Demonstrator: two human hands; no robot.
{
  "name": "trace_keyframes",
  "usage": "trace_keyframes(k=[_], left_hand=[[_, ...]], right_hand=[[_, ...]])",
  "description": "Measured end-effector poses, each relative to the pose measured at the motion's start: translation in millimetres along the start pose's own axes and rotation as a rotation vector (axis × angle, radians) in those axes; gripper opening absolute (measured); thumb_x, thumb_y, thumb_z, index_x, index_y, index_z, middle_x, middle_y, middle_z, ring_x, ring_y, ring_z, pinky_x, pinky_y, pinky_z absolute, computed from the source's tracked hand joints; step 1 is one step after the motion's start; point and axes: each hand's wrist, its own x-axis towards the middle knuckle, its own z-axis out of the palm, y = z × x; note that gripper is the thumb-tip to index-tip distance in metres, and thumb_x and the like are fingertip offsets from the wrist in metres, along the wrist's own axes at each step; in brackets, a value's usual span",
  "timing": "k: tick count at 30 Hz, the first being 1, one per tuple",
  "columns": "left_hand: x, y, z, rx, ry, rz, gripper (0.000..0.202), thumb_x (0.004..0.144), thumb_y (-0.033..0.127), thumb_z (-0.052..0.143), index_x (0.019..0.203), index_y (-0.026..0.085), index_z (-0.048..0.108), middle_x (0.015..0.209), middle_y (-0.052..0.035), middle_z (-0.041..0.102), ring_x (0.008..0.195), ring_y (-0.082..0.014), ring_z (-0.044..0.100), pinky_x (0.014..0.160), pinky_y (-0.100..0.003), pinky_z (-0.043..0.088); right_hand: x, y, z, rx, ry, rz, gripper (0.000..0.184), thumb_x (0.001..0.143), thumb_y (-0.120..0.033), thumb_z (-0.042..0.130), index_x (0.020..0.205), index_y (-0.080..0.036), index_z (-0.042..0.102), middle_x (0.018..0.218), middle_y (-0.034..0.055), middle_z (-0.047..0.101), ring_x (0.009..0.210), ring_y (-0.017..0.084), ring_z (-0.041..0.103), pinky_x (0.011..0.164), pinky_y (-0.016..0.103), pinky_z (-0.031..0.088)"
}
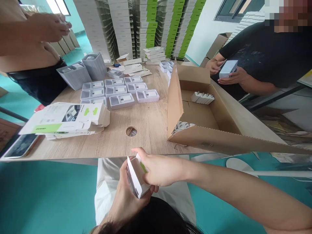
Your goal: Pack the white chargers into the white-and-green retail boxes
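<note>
Both my hands hold a small white carton [136,177] with a green mark, just below the near edge of the wooden table [146,123]. My left hand [126,195] cups it from underneath, fingers wrapped round it. My right hand [159,169] grips its top end, fingers closed over it. A stack of flat, unfolded white and green cartons [65,120] lies on the table to the left. Grey plastic trays [122,92] holding white chargers sit in rows further back.
An open cardboard box [207,113] with white chargers [202,97] stands at the right. A person at the right holds a white box [227,69]; another stands at the left. Tall stacks of boxes [146,26] line the back. A phone [21,144] lies at the left edge.
</note>
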Motion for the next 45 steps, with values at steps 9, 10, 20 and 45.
trace_keyframes(k=[9, 10, 20, 45], left_hand=[[0.0, -3.5, 4.3, 0.054, 0.156, 0.000, 0.085, 0.072, 0.042, 0.072, 0.144, 0.018, 0.034, 0.136, -0.0212, 0.060, 0.121, -0.0377, 0.067, 0.093, -0.049, 0.060], [0.9, -3.9, 4.5, 0.063, 0.188, 0.002, 0.087, 0.071, 0.043, 0.073, 0.144, 0.017, 0.034, 0.137, -0.0215, 0.059, 0.121, -0.0383, 0.067, 0.094, -0.051, 0.059], [0.3, -14.0, 11.5, 0.106, 0.224, -0.002, 0.094, 0.072, 0.043, 0.075, 0.150, 0.015, 0.032, 0.145, -0.0236, 0.054, 0.131, -0.0407, 0.061, 0.101, -0.057, 0.056], [25.5, 11.9, 1.0, -0.077, 0.217, -0.153, 0.043, 0.105, 0.063, 0.031, 0.102, 0.028, 0.057, 0.094, -0.0066, 0.068, 0.088, -0.0270, 0.066, 0.082, -0.046, 0.053]], right_hand=[[-0.4, 3.9, 11.1, -0.237, 0.204, -0.130, 0.092, 0.092, -0.009, 0.052, 0.170, -0.009, 0.005, 0.120, 0.0268, 0.074, 0.103, 0.033, 0.074, 0.074, 0.035, 0.050], [-3.3, 4.8, 9.7, -0.196, 0.213, -0.144, 0.090, 0.094, -0.014, 0.051, 0.170, -0.010, 0.002, 0.125, 0.0271, 0.073, 0.107, 0.034, 0.073, 0.077, 0.037, 0.050], [-11.3, 9.9, 15.8, -0.308, 0.228, -0.067, 0.073, 0.086, -0.004, 0.056, 0.158, -0.008, 0.039, 0.100, 0.0178, 0.077, 0.089, 0.029, 0.073, 0.063, 0.029, 0.043], [46.6, 61.3, 71.7, 0.839, 0.880, -0.249, 0.052, 0.100, -0.070, 0.046, 0.074, -0.026, 0.036, 0.069, -0.0058, 0.034, 0.066, 0.016, 0.038, 0.064, 0.029, 0.036]])
